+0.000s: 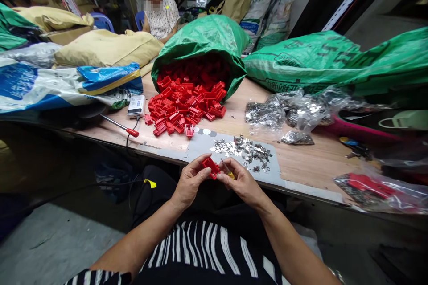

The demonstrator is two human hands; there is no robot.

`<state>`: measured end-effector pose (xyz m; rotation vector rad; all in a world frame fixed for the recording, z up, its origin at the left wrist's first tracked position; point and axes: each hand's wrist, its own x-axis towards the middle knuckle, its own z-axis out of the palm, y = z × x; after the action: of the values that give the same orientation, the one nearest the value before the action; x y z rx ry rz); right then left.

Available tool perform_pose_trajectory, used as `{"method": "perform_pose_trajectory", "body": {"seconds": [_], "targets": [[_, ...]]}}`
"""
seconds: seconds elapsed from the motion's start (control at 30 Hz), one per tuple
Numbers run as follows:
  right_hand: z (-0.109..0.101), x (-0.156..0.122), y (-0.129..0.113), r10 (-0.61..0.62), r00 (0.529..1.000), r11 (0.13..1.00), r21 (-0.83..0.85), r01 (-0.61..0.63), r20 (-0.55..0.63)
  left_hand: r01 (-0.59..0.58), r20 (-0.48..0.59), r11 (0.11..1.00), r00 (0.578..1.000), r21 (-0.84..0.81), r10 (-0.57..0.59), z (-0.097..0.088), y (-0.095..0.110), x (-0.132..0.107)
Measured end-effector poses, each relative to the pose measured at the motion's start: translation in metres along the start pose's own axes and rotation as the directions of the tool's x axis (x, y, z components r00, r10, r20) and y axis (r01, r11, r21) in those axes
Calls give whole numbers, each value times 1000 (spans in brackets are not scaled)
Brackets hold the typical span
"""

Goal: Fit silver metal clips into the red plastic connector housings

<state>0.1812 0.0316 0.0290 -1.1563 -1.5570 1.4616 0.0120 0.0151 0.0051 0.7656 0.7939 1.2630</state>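
My left hand (190,182) is closed on a red plastic housing (210,167), a small open-topped box shape, held just in front of the table edge. In my right hand (241,183) is a small pointed tool with a yellow handle (230,174); its thin dark tip points up and to the left. My right thumb and fingertips meet the right end of the housing. Whether a metal piece is also pinched there is too small to tell. Just beyond my hands, loose metal contact pieces (252,151) lie scattered on a grey mat (200,149).
Red housings (187,102) spill from a green woven sack (207,35). Left of them are a white power bank (136,106) and a red-handled tool (132,132). Clear bags of metal parts (267,113) lie at right. A person (163,15) sits across the table.
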Motion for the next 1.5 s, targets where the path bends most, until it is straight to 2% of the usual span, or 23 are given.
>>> {"method": "perform_pose_trajectory", "body": {"seconds": [0.1,0.27,0.4,0.53,0.93,1.0,1.1,1.3,1.4,1.5], "targets": [[-2,-2,-2,-150,987,955,-265,131,-50,-10,-16,1000,1000,-14,9,0,2,2],[-3,-3,-5,-290,954,831,-474,292,78,-9,-42,1000,999,19,10,-1,3,4],[-5,-1,-2,-363,916,745,-538,394,168,-48,-33,995,998,93,51,-2,3,4],[-5,1,1,-387,901,712,-556,428,199,-51,-14,995,999,88,52,-2,4,3],[5,-3,2,-541,833,696,-494,521,116,84,8,988,997,-129,-83,4,14,-1],[5,-4,4,-530,839,712,-473,518,120,90,7,987,996,-135,-90,4,14,-1],[5,-4,6,-473,873,761,-443,474,121,77,9,990,997,-122,-77,3,14,-1],[3,-8,10,-322,947,881,-362,304,14,16,31,998,999,-61,-14,-2,9,0],[0,-5,9,-296,955,873,-399,280,23,-30,44,1000,999,11,29,-6,6,3],[-2,1,9,-359,933,810,-485,330,35,-107,64,984,993,144,98,-14,4,10]]}}
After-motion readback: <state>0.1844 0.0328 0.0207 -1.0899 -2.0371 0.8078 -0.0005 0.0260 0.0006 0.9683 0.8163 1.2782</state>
